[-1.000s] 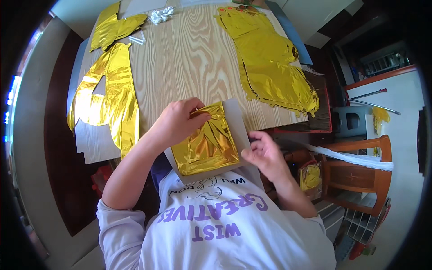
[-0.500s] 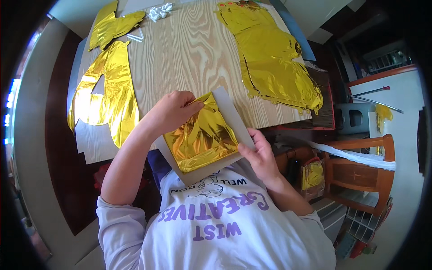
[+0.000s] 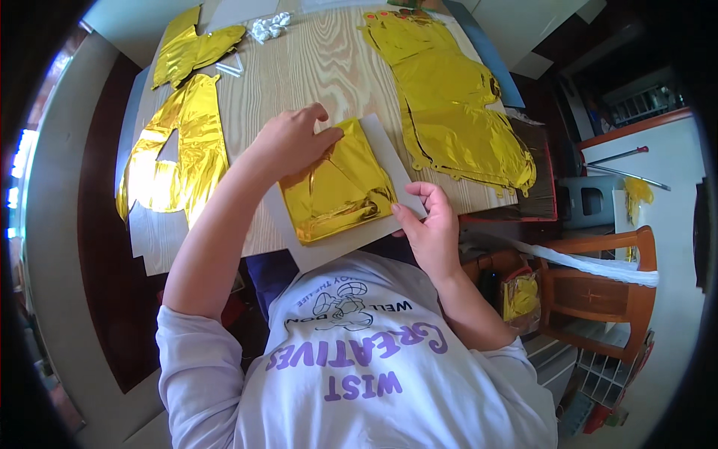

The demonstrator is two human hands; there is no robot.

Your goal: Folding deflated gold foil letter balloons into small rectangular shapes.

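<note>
Resting near the centre of the frame, a folded gold foil [image 3: 340, 183] is backed by a pale card [image 3: 390, 159], which is left bare along the foil's right and lower sides. Both are slanted across the near edge of the wood-grained table [image 3: 314, 60]; whether the table is touched by the card cannot be told. The hands are held apart. By the right hand [image 3: 434, 228], the card is gripped at its right edge, with the thumb laid on top. The left hand [image 3: 294, 141] is placed at the foil's upper left, its thumb brought to the edge and its index finger raised; whether anything is pinched cannot be told.

In the upper right of the frame, a large gold sheet [image 3: 449, 105] is spread on the table. At the upper left, a gold piece [image 3: 196, 52] is laid above a forked gold shape [image 3: 198, 120], and white strips [image 3: 230, 69] and a white cluster [image 3: 269, 28] are set nearby.
</note>
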